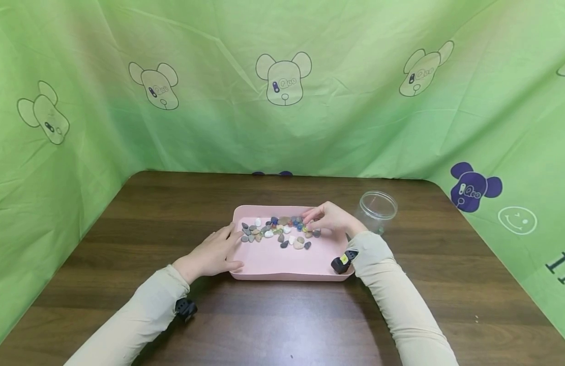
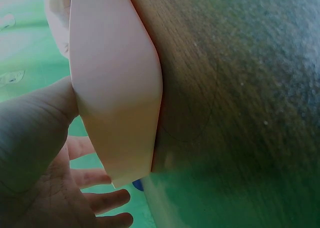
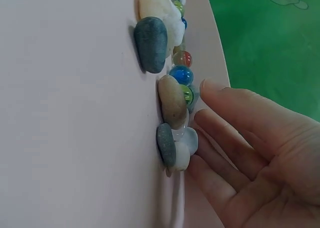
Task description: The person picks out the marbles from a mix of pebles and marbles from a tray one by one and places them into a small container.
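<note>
**Hands at the pink tray of pebbles and beads**

My left hand [image 1: 213, 252] lay flat against the left edge of the pink tray [image 1: 273, 262], fingers straight and relaxed, holding nothing. From my left wrist I saw my open palm [image 2: 45, 163] beside the tray's outer wall [image 2: 115, 103], with my thumb pressed up against it and the dark wooden table [image 2: 240, 88] beneath.

My right hand [image 1: 330, 219] hovered over the far right part of the tray, fingers bent down toward the heap of pebbles [image 1: 282, 231] that sat in the tray's far half. From my right wrist the fingers [image 3: 235, 138] looked loose and only gently curved, their tips just beside the stones and glass beads; I gripped nothing that I could see. Nearest my fingertips were a tan pebble [image 3: 172, 102], a grey-green pebble [image 3: 166, 145] leaning on a pale whitish one [image 3: 186, 144], and a blue bead [image 3: 181, 74] next to a green bead [image 3: 187, 93]. Farther along the row sat a larger dark grey stone [image 3: 150, 44] against a white stone [image 3: 160, 10], with an orange bead [image 3: 183, 58] behind them.

A clear plastic jar [image 1: 377, 209] stood upright on the table just to the right of the tray, near my right wrist. A green cloth printed with bear heads [image 1: 282, 76] hung around the table on three sides.
</note>
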Motion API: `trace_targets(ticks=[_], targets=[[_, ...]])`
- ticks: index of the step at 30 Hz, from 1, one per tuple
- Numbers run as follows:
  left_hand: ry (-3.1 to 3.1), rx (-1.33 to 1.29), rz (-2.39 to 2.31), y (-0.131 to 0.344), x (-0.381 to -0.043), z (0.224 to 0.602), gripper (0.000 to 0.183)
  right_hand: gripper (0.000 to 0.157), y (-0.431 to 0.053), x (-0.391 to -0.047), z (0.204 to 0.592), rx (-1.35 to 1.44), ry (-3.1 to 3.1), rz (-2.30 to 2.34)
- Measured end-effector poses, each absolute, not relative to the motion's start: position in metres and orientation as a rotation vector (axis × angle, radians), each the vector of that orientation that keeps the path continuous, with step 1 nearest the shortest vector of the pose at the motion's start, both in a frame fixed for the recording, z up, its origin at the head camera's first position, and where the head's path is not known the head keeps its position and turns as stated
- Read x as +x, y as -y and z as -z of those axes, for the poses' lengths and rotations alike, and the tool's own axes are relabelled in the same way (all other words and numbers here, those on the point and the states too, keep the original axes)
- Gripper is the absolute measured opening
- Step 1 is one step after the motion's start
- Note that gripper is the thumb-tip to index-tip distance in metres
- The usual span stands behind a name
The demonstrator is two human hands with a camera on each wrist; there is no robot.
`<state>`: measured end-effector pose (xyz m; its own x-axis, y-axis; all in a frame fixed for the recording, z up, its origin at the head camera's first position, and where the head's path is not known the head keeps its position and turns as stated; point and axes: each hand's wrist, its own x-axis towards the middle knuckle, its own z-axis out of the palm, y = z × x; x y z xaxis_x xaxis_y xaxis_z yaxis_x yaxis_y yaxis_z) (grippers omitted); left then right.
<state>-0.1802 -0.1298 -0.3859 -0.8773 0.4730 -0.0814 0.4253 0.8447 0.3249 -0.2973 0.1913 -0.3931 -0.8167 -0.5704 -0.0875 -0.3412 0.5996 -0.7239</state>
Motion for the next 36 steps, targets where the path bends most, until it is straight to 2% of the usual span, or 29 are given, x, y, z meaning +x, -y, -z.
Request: trace_targets(ticks=[36], targets=[[-2.881, 0.738, -0.455, 0.132, -0.180, 0.386, 0.070, 0.014, -0.179, -0.293, 0.396, -0.650, -2.681, 0.912]])
